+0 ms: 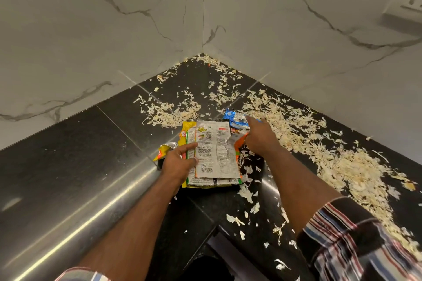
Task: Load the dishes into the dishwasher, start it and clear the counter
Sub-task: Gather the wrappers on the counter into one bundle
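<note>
A person leans over a black desk (pixel 75 155) that fits into a corner of white marble walls (pixel 102 29). The left hand (pixel 180 162) has its grip on a stack of empty food packets (pixel 214 150), thumb on top of the silver one. The stack lies flat on the desk, right in front of the person. The right hand (pixel 260 137) reaches past it to a blue wrapper (pixel 235 117) just behind the stack. Its fingers touch the wrapper, but I cannot tell if they are pinching it. Pale vegetable peels (pixel 342 166) are scattered all over the desk, mostly on the right and back in the corner. A striped sleeve (pixel 356 242) covers the right arm.
</note>
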`<state>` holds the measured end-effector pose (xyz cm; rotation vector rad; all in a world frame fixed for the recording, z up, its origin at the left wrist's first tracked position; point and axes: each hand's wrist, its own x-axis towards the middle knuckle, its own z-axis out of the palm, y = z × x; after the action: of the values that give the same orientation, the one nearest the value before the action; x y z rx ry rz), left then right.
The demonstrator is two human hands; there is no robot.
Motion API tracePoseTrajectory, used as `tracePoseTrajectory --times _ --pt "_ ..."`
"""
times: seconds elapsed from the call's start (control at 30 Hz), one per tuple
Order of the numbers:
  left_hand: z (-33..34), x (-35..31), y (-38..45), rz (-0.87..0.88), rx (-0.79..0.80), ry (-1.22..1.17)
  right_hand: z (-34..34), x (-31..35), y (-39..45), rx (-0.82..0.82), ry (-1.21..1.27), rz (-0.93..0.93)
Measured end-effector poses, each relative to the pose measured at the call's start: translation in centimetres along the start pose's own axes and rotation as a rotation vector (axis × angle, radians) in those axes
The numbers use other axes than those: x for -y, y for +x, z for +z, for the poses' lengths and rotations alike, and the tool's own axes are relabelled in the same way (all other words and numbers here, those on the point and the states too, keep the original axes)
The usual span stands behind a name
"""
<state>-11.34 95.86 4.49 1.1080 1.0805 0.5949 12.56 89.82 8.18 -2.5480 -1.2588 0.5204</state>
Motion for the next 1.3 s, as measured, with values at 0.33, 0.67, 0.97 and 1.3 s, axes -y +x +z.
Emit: tracePoseTrajectory --times 0.33,0.67,0.97,1.3 --pt "-0.4 -0.2 -0.4 -0.017 0.017 -0.047 1.3 -0.5 1.0 -0.124 -0.293 0.09" --pt "-0.6 0.0 -0.7 -0.006 0.011 -0.047 -0.5 -1.4 0.3 -0.31 0.389 0.233" --pt "-0.8 -0.3 -1.8 0.028 0.008 0.035 2.9 3.7 -6.2 0.076 0.959 0.149" --pt "-0.6 0.5 -2.0 0.167 -0.083 0.145 6.3 6.1 -6.2 -0.049 0.445 -0.042"
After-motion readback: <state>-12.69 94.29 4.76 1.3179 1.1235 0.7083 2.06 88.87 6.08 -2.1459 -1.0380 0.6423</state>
